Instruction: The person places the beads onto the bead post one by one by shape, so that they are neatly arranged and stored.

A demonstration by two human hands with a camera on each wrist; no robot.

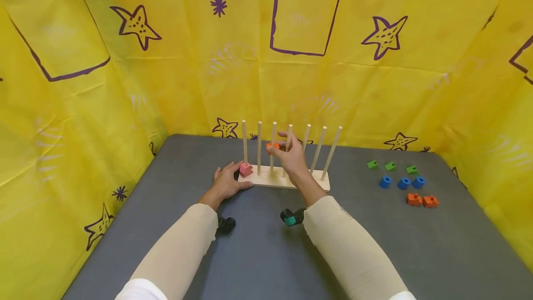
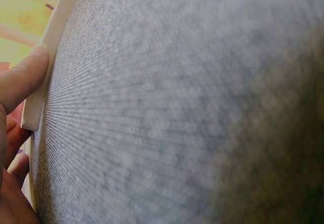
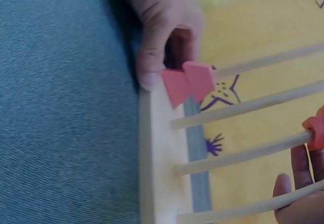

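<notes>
A pale wooden peg stand [image 1: 270, 179] with several upright rods lies across the middle of the table. My left hand [image 1: 226, 183] grips its left end, thumb [image 2: 35, 72] on the front edge and fingers behind. At the foot of the leftmost rod sits a pink notched block [image 1: 245, 169]. My right hand [image 1: 295, 157] pinches an orange block [image 1: 272, 146] high on the third rod from the left. In the right wrist view, that rod [image 3: 243, 155] runs into the orange block [image 3: 317, 131], above the base.
On the right of the grey table [image 1: 366, 244] lie three green blocks [image 1: 390, 166], three blue cylinders [image 1: 403, 183] and two orange blocks [image 1: 430, 201]. A yellow patterned cloth [image 1: 187, 91] hangs behind and at both sides. Dark wrist devices [image 1: 291, 217] show under both sleeves.
</notes>
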